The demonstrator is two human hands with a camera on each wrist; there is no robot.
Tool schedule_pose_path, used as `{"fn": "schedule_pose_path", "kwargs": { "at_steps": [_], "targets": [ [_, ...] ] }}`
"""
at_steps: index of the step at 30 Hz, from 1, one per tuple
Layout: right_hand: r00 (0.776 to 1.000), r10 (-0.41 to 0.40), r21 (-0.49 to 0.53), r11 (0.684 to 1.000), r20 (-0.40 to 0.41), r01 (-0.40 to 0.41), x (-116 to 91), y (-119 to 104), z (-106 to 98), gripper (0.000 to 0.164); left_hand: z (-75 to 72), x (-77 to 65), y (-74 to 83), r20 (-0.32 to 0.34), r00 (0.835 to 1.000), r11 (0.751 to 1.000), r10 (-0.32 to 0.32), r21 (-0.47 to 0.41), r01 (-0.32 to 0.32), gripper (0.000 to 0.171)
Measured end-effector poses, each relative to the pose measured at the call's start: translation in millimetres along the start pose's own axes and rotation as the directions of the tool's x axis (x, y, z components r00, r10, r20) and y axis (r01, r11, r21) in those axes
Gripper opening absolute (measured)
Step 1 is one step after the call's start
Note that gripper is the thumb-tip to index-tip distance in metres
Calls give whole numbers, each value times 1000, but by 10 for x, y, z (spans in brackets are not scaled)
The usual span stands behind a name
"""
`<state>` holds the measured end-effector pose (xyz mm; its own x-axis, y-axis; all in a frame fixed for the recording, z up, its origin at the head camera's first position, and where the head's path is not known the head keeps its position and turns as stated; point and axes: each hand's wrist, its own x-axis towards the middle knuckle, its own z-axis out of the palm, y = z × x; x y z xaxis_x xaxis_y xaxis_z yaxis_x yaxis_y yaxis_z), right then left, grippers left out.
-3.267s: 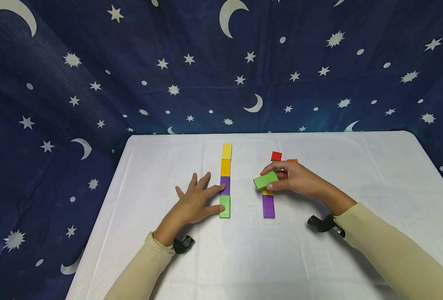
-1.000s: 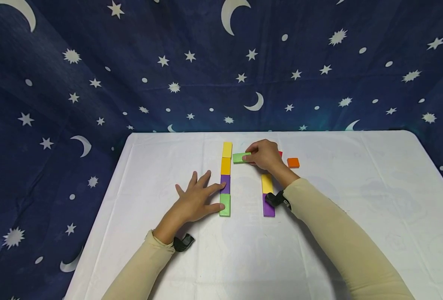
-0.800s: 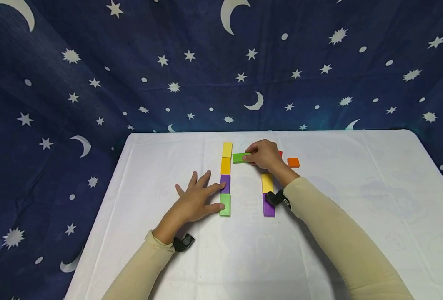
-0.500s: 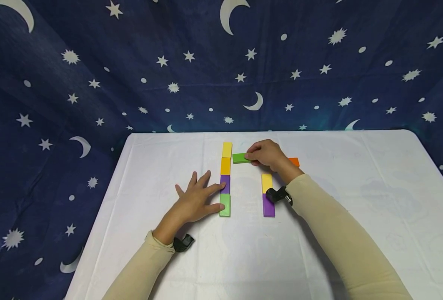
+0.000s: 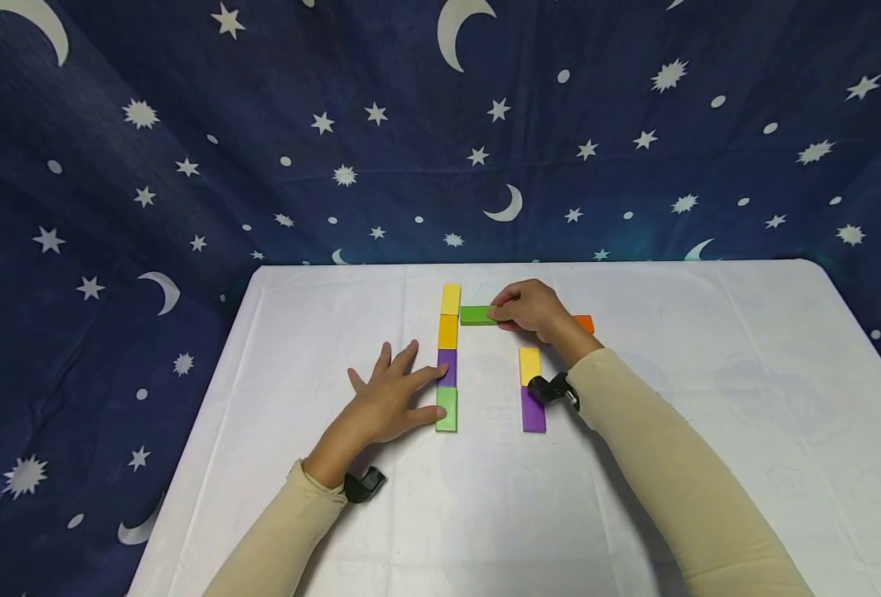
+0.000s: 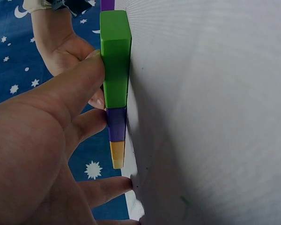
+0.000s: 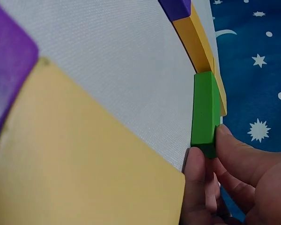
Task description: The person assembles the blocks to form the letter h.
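Note:
My left hand (image 5: 388, 402) lies with fingers spread beside a straight column of blocks. Its thumb touches the light green block (image 5: 447, 410) at the near end, and its index finger the purple block (image 5: 447, 365) above. Farther up the column come an orange-yellow block (image 5: 448, 332) and a yellow block (image 5: 451, 299). My right hand (image 5: 533, 308) pinches a green block (image 5: 477, 315) by its right end between thumb and fingers. That block lies crosswise, its left end right at the column; in the right wrist view the green block (image 7: 205, 108) meets the yellow ones.
Below my right hand, a yellow block (image 5: 530, 366) and a purple block (image 5: 533, 412) lie end to end. An orange block (image 5: 584, 323) shows partly behind the right wrist. A white cloth covers the table (image 5: 485, 514); a starry blue curtain (image 5: 380, 99) hangs behind.
My right hand has carried the green block from above the right-hand blocks up and left, then slid it against the column. The red block is now hidden behind the hand. My left hand stays put.

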<state>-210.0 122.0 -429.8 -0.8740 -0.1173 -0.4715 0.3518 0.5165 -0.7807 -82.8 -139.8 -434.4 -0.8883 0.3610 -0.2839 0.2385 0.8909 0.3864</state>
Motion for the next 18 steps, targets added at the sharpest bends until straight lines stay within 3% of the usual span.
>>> {"fn": "schedule_pose_path", "kwargs": {
  "at_steps": [18],
  "targets": [
    [999, -19, -59, 998, -36, 17, 9, 3, 34, 21, -8, -5, 0, 3, 1000, 1000, 1, -4, -1, 67]
  ]
}}
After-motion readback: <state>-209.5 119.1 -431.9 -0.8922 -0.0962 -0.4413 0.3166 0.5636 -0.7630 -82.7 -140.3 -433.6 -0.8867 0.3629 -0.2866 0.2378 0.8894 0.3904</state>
